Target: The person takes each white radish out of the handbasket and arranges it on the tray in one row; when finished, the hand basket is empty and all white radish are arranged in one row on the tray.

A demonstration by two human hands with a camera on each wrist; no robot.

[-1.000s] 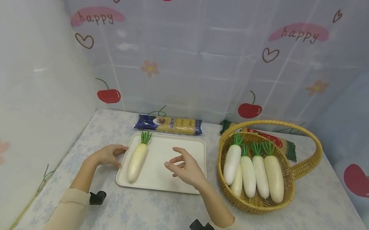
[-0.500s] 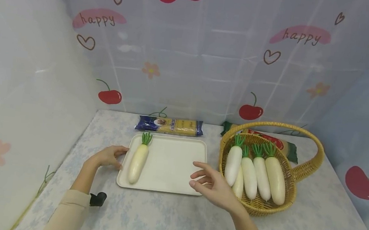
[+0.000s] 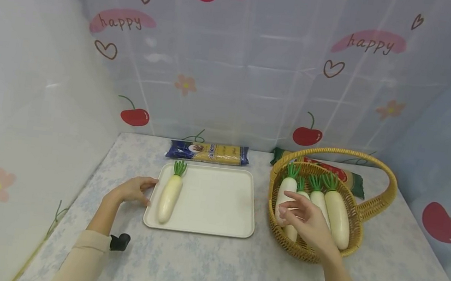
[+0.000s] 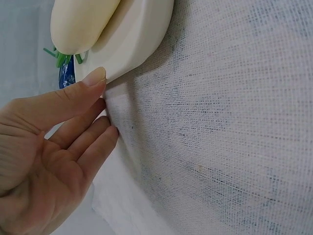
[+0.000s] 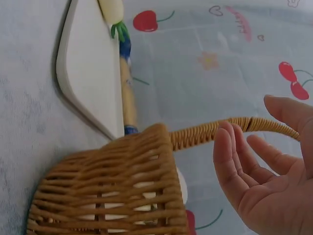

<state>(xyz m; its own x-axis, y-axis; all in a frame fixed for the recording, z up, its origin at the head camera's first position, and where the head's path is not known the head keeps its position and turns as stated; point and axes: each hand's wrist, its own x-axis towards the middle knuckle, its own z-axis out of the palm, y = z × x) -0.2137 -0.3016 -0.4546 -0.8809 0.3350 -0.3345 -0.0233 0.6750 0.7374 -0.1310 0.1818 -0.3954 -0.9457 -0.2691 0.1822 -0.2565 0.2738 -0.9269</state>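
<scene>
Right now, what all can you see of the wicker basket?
The wicker basket looks woven from golden-tan strands, with one arched handle spanning it. It stands upright on the cloth-covered table, right of the tray, and holds several white-to-cream radishes with green tops. The right hand hovers above them; no grip on the basket shows. A packet lies behind, partly hidden.

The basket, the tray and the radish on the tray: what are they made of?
The basket looks like wicker, lightly glossy: woven tan strands show. The tray seems smooth plastic, its raised edge rounded; perhaps glazed ceramic. The radish may be imitation, plastic or foam: smooth skin, bright green stalks.
</scene>
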